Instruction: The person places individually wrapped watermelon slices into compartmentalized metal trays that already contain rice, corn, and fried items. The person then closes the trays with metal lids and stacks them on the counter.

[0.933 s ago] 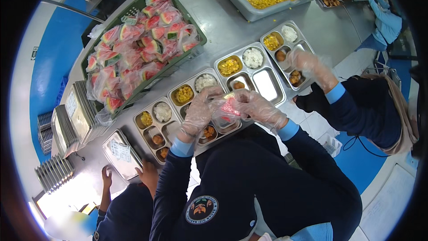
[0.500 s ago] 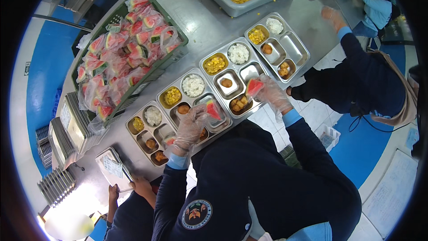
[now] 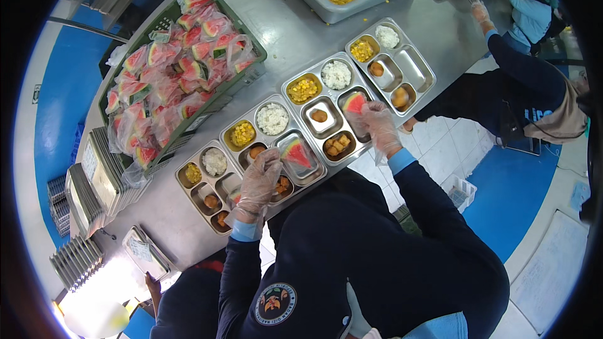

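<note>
My right hand (image 3: 382,127), in a clear plastic glove, pinches a bagged watermelon slice (image 3: 355,104) at the upper right compartment of a metal tray (image 3: 297,113). That tray also holds corn, rice, a round brown piece and browned chunks. To the left, another bagged watermelon slice (image 3: 296,153) lies in the large compartment of a second tray (image 3: 259,106). My gloved left hand (image 3: 260,179) is just left of that slice, its fingers loosely bent and holding nothing visible. It covers part of this tray's brown food.
A green crate (image 3: 250,78) of bagged watermelon stands at the far left. Filled trays (image 3: 394,66) flank both sides. A grey tub (image 3: 323,11) of corn is at the back. One co-worker (image 3: 515,81) stands at right; another person's hand (image 3: 152,289) is by a lidded tray at lower left.
My left hand has let go of its watermelon slice and drawn left. My right hand has lowered its slice to the tray. The co-worker at right has reached farther back.
</note>
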### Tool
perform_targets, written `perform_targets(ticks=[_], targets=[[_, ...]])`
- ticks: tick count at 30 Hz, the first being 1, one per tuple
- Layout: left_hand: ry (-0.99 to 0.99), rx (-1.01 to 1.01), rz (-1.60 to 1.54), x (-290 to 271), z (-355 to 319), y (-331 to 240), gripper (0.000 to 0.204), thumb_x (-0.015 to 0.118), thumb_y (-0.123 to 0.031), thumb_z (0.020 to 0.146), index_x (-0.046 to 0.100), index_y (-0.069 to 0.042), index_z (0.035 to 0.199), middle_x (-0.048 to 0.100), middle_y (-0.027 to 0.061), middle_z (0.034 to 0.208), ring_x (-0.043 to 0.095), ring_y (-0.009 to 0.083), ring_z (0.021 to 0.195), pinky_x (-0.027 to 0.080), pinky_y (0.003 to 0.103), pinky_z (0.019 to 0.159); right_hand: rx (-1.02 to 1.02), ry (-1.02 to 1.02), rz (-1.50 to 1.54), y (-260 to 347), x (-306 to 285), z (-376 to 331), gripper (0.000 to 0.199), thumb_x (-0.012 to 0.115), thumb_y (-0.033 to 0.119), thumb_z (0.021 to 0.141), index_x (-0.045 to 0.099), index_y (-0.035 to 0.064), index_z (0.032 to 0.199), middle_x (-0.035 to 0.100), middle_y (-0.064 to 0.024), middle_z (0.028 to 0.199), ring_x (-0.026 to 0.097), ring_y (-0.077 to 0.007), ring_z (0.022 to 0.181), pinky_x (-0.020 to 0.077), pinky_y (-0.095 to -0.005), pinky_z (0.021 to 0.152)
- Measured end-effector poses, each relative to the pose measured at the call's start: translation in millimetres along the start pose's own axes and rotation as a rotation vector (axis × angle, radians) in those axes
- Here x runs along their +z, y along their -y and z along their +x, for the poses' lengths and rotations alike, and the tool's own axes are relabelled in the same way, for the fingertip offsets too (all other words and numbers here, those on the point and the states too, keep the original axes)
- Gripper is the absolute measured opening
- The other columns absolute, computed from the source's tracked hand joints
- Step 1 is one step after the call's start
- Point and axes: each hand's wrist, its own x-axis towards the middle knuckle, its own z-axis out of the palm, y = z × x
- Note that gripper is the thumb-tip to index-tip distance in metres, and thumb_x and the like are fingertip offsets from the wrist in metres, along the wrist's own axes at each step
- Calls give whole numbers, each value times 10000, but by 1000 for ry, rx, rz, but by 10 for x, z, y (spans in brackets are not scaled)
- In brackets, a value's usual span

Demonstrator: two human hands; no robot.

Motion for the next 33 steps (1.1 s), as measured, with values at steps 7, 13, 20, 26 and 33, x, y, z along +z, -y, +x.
perform_targets(ticks=[7, 13, 20, 26, 33], targets=[[-80, -163, -330, -42, -106, -25, 341, 653, -75, 1003, 622, -7, 1337, 702, 79, 1183, 681, 170, 1103, 531, 301, 994, -499, -216, -1300, 466, 14, -202, 441, 607, 436, 976, 699, 33, 1129, 712, -278, 1010, 700, -440, 961, 555, -544, 855], [-230, -97, -177, -240, -309, -37, 352, 635, -62, 1013, 612, -20, 1363, 690, 86, 1216, 650, 163, 1140, 509, 304, 1021, -476, -93, -1366, 472, 182, 84, 390, 557, 389, 1015, 674, 56, 1180, 722, -240, 1076, 699, -425, 1002, 545, -540, 887], [-321, -103, -269, -190, -782, 49, 340, 596, -31, 1023, 599, -16, 1362, 699, 86, 1199, 661, 156, 1107, 518, 307, 1001, -408, 180, -1364, 152, 820, -62, 438, 448, 411, 1061, 540, 147, 1398, 718, -229, 1075, 693, -425, 1014, 553, -553, 884], [-300, -42, -301, 22, -929, 90, 314, 613, -25, 1013, 621, -13, 1326, 711, 80, 1168, 677, 154, 1074, 528, 304, 976, -396, 704, -1058, -214, 1755, -536, 613, 542, 364, 1033, 432, 12, 1522, 622, -327, 1297, 632, -470, 1167, 506, -488, 1021], [-325, -46, -106, -93, -1035, 128, 272, 628, -53, 1015, 634, 0, 1281, 739, 123, 1165, 709, 198, 1107, 542, 325, 975, -861, -84, -1903, 641, 648, 587, 301, 526, 223, 1034, 678, 62, 1238, 696, -184, 1154, 690, -329, 1001, 535, -491, 863]])
